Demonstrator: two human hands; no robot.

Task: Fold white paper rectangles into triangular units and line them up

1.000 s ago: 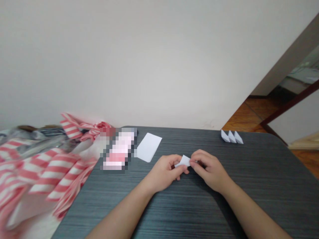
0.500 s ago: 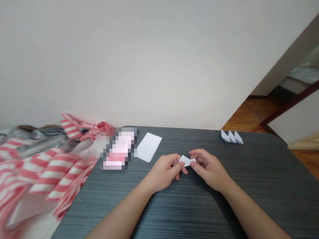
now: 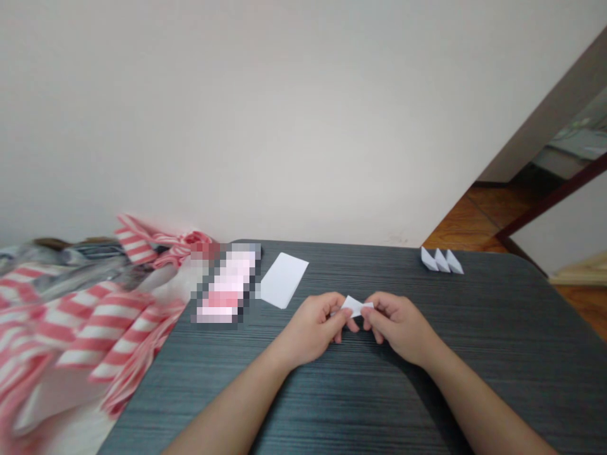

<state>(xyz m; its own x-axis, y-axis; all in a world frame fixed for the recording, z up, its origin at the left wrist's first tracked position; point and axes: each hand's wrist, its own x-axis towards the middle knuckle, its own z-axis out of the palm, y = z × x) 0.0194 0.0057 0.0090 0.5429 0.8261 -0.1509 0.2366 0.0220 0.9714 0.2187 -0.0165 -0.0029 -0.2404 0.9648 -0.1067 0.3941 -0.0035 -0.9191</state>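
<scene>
So the right hand [image 3: 398,325] switched its grip: half a second ago its fingers [image 3: 378,335] were up off the folded paper [image 3: 351,306], now they're curled underneath, thumb [image 3: 376,317] on top. Also, the paper's right end, hidden a second back, now pokes out past that thumb.

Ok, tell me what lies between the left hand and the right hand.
A small folded white paper lies between the left hand and the right hand, pinched by both; the head view shows it.
</scene>
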